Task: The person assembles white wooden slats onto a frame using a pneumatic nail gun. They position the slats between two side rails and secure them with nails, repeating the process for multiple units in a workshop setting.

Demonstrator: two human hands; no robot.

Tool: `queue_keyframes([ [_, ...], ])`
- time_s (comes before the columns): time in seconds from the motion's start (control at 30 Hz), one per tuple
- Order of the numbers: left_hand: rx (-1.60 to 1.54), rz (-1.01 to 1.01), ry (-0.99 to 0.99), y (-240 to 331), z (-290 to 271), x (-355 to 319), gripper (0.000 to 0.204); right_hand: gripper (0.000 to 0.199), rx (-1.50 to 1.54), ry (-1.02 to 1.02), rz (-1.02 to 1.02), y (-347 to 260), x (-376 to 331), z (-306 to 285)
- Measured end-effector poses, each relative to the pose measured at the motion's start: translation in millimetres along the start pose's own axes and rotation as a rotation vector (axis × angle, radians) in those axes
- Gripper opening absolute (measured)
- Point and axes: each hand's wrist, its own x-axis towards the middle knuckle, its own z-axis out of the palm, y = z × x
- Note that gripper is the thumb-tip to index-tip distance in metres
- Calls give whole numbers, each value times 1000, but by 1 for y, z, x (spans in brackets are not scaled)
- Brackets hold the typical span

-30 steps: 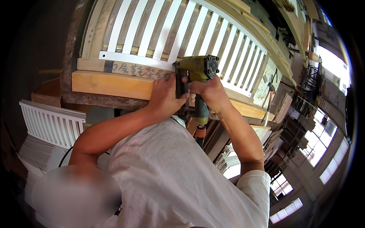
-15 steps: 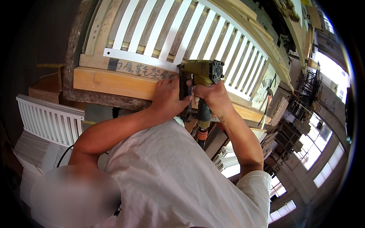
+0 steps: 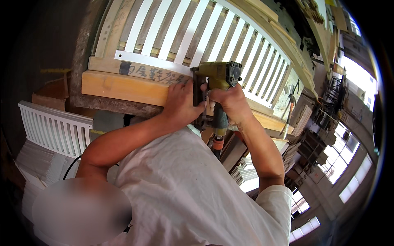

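Note:
A white slatted panel lies on the bench inside a wooden frame, its slats side by side. Over its near rail stands an olive-green air nail gun with a dark magazine and an orange hose fitting below. My right hand is wrapped round the gun's grip. To the left of the magazine, my left hand rests on the near wooden strip, fingers stretched out and thumb against the magazine. The gun's nose and its contact with the rail are partly hidden.
Another white slatted panel lies on a stack of white pieces at the left. A hammer lies at the bench's right end. Long wooden strips run along the far side. White slatted pieces stand below the bench at the right.
The view has shifted slightly, and the nail gun's head sits a little higher in the picture. Both hands keep their places on the gun and the wood.

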Motion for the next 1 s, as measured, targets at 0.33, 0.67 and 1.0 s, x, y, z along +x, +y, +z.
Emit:
queue_keyframes([
  [0.33,4,-57,-15,-8,-21,0,56,17,-25,-85,22,-12,9,17],
  [0.67,11,-47,1,-14,-24,1,55,15,-131,-54,-65,-13,10,24],
  [1.0,7,-56,18,-15,-30,0,53,17,-178,-69,-17,-25,9,30],
])
